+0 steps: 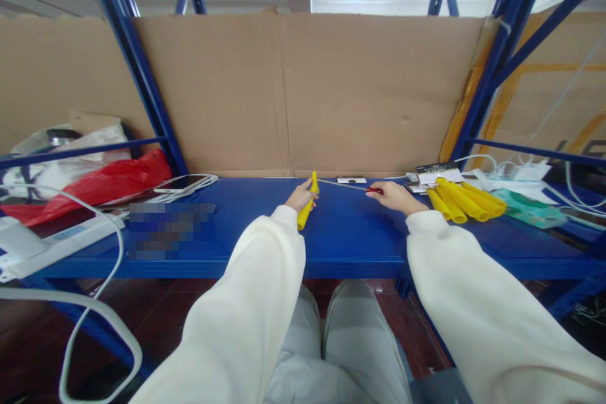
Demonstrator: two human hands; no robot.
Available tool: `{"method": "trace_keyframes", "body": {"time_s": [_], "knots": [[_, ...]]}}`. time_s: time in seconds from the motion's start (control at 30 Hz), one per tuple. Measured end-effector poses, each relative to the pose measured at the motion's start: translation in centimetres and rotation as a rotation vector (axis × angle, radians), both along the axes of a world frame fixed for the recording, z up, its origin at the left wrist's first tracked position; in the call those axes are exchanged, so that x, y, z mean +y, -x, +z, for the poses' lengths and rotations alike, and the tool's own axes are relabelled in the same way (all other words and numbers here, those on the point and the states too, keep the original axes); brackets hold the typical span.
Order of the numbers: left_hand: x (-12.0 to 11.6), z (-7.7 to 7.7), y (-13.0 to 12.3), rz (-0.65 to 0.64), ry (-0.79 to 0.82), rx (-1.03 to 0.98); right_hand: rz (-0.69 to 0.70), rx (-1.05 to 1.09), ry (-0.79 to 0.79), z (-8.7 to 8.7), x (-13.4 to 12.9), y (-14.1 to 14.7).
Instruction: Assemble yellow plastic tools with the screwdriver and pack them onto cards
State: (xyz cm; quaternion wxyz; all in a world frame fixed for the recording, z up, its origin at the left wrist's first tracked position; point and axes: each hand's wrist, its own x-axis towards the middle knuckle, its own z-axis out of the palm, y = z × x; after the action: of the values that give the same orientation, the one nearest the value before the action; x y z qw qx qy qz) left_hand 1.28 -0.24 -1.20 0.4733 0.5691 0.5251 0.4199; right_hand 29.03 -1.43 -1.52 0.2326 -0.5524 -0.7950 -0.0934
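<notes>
My left hand (301,196) is closed around a narrow yellow cone (305,214), which stands slightly tilted with its thin tip up and its wide end down. My right hand (394,196) grips the red handle (374,190) of a long thin tool; its kind is not clear. The tool's slender grey shaft (343,185) runs left towards the upper part of the cone. Whether the shaft touches the cone or enters it I cannot tell. Several more yellow cones (466,200) lie in a bunch just right of my right wrist.
The blue shelf top (265,243) has a cardboard panel (341,95) behind it. A small black-and-white piece (351,180) lies at the back. On the left are a phone (178,184), a red bag (118,186) and a power strip (61,243). A green packet (530,208) and cables lie right.
</notes>
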Motion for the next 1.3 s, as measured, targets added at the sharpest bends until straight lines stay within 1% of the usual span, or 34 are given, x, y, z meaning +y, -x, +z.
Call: {"method": "trace_keyframes", "body": {"time_s": [0.13, 0.27, 0.4, 0.47, 0.53, 0.63, 0.77, 0.87, 0.97, 1.07, 1.17, 1.3], "knots": [[-0.16, 0.01, -0.15, 0.01, -0.012, -0.007, -0.023, 0.038, -0.007, -0.3, 0.35, 0.1], [-0.11, 0.01, -0.16, 0.007, -0.006, 0.0, -0.045, 0.014, -0.047, -0.49, 0.47, -0.07], [-0.02, 0.02, -0.14, 0.008, -0.008, -0.002, 0.01, -0.006, -0.03, -0.28, 0.14, 0.02], [-0.03, 0.05, -0.13, 0.017, -0.01, -0.001, 0.052, 0.015, -0.007, -0.22, 0.06, 0.19], [-0.03, 0.07, -0.11, 0.019, -0.007, 0.0, 0.059, 0.047, 0.009, -0.27, 0.13, 0.33], [0.04, 0.03, -0.09, 0.016, -0.006, 0.001, 0.017, 0.058, -0.002, -0.47, 0.33, 0.34], [0.1, -0.02, -0.1, 0.025, -0.005, 0.015, -0.037, 0.015, -0.037, -0.43, 0.17, 0.28], [0.06, 0.03, -0.1, 0.019, -0.005, 0.019, 0.009, 0.012, 0.034, -0.18, -0.13, 0.46], [0.07, 0.01, -0.09, 0.027, -0.004, 0.012, 0.075, 0.071, 0.069, -0.2, -0.08, 0.65], [0.21, -0.11, -0.09, 0.033, -0.005, 0.002, 0.049, 0.113, 0.062, -0.5, 0.21, 0.6], [0.35, -0.21, -0.11, 0.03, -0.005, 0.009, 0.016, 0.089, 0.026, -0.66, 0.32, 0.36], [0.39, -0.22, -0.1, 0.029, -0.015, 0.026, 0.051, 0.04, 0.018, -0.41, 0.08, 0.24]]}}
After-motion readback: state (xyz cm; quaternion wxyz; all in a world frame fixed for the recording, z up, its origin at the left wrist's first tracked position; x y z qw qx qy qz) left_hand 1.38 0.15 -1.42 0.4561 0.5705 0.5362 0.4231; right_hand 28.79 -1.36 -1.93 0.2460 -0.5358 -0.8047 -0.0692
